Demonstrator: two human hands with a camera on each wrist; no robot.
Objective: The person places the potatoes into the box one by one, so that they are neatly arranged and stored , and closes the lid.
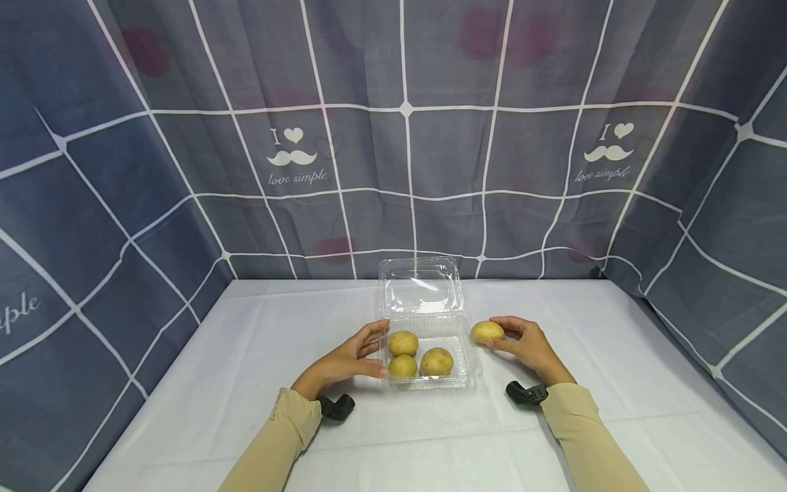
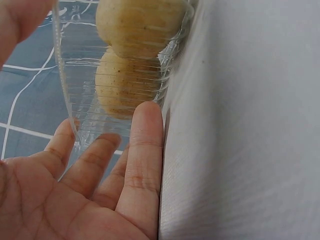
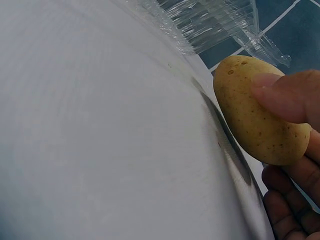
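Note:
A clear plastic clamshell box (image 1: pixel 470 369) stands with its lid (image 1: pixel 421 287) raised at the back. Inside lie three potatoes: one at the back left (image 1: pixel 403 343), another at the front left (image 1: pixel 402 367), and a third at the front right (image 1: pixel 437 362). My left hand (image 1: pixel 344 359) touches the box's left wall with thumb and fingers spread along it; the ribbed side shows close up in the left wrist view (image 2: pixel 82 80). Just right of the box, my right hand (image 1: pixel 531 345) pinches a fourth yellow potato (image 3: pixel 260 115) between thumb and fingers, close over the cloth.
A white cloth (image 1: pixel 393 444) covers the table. Grey-blue checked curtains (image 1: pixel 443 150) hang behind and along both sides. Black wrist devices sit on the left wrist (image 1: pixel 337 408) and right wrist (image 1: pixel 527 393), below tan sleeves.

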